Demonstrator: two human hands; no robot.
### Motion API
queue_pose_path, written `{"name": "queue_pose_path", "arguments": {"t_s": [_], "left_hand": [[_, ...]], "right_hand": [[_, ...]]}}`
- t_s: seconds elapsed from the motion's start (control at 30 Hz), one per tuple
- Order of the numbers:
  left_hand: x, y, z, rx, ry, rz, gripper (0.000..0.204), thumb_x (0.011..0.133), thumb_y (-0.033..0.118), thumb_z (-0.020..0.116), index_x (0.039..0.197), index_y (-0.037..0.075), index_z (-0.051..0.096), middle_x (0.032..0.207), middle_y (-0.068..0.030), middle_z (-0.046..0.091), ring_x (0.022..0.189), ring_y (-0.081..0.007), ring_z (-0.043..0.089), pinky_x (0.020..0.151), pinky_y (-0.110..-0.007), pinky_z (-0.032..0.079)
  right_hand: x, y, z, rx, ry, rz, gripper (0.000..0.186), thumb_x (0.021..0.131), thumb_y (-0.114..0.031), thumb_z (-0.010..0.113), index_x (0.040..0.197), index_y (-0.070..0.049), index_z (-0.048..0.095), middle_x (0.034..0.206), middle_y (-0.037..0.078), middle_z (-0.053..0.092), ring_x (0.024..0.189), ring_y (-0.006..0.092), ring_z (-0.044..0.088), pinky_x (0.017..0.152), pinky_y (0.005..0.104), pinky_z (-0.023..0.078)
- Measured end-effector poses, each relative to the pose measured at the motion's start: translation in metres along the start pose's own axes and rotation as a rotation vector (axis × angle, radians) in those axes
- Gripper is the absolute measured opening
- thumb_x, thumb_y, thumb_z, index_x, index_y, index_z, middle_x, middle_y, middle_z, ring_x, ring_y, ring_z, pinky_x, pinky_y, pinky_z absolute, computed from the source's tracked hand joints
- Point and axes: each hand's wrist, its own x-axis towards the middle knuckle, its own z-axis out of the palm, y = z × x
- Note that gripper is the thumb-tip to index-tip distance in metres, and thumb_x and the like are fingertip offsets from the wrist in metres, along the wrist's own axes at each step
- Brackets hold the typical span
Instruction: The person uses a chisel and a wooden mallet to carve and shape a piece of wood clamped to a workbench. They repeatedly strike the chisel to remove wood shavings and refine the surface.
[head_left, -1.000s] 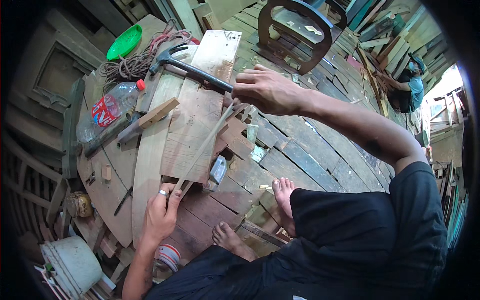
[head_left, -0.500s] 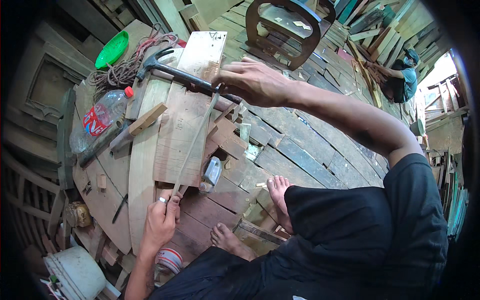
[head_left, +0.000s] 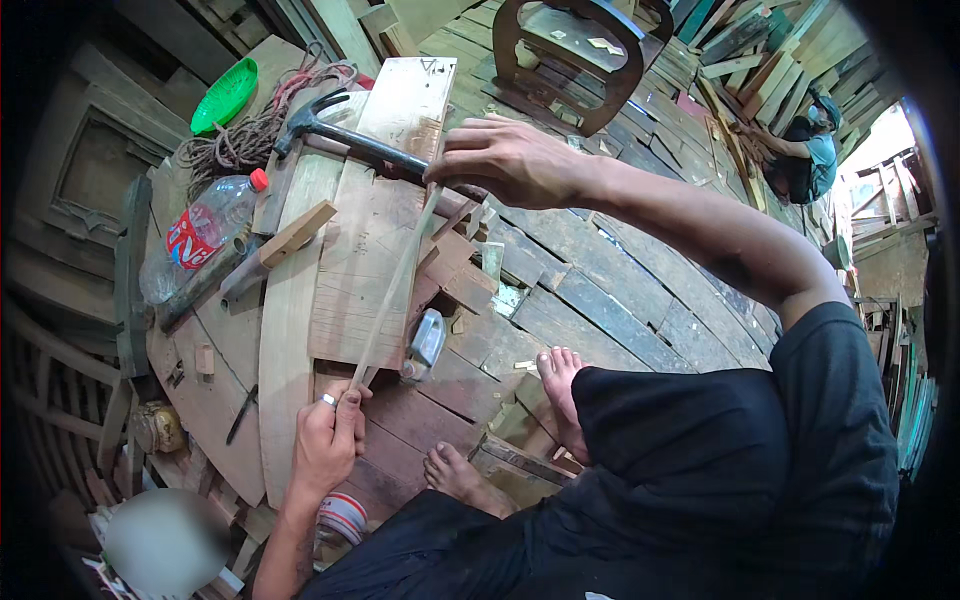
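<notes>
A thin, pale wooden strip runs slantwise along the right side of a light wooden board. Its lower end is gripped in my left hand, which has a ring on one finger. At the upper end, the fingers of my right hand are bent down over the strip; their tips are partly hidden. A claw hammer lies across the board, its head toward the left and its handle passing under my right hand.
Left of the board are a plastic bottle, a green basket, coiled rope and a dark pen-like stick. A clear container stands on the plank floor near my feet. Another person crouches at far right.
The view has shifted slightly. Both hands stay at the two ends of the strip, with the right fingers a little differently bent. The hammer lies as before.
</notes>
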Motion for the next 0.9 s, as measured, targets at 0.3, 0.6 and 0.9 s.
{"name": "queue_pose_path", "arguments": {"t_s": [0.3, 0.6, 0.9], "left_hand": [[0.0, 0.001, 0.002, -0.088, 0.008, -0.019, 0.032, 0.112, 0.026, 0.049, 0.114, -0.002, 0.065, 0.061, -0.0037, 0.059, 0.052, -0.0096, 0.062, 0.047, -0.026, 0.049], [-0.005, -0.006, 0.0, -0.157, 0.028, -0.005, 0.03, 0.111, 0.024, 0.052, 0.119, -0.002, 0.064, 0.064, -0.0031, 0.058, 0.051, -0.0084, 0.059, 0.045, -0.025, 0.049], [-0.006, -0.01, 0.003, -0.145, 0.058, 0.003, 0.027, 0.11, 0.023, 0.054, 0.115, -0.002, 0.065, 0.066, -0.0028, 0.058, 0.054, -0.0081, 0.059, 0.049, -0.026, 0.052]], "right_hand": [[0.01, 0.0, 0.004, 0.363, 0.035, 0.264, 0.021, 0.105, -0.012, 0.058, 0.123, -0.004, 0.062, 0.113, 0.013, 0.073, 0.105, 0.0307, 0.071, 0.089, 0.0405, 0.056], [0.017, 0.0, 0.007, 0.54, 0.128, 0.392, 0.023, 0.102, -0.011, 0.063, 0.124, -0.004, 0.064, 0.114, 0.015, 0.075, 0.103, 0.0275, 0.072, 0.095, 0.0407, 0.057], [0.018, 0.002, 0.006, 0.775, 0.071, 0.51, 0.033, 0.104, -0.028, 0.066, 0.122, -0.001, 0.068, 0.11, 0.012, 0.076, 0.098, 0.0169, 0.07, 0.092, 0.0352, 0.057]]}}
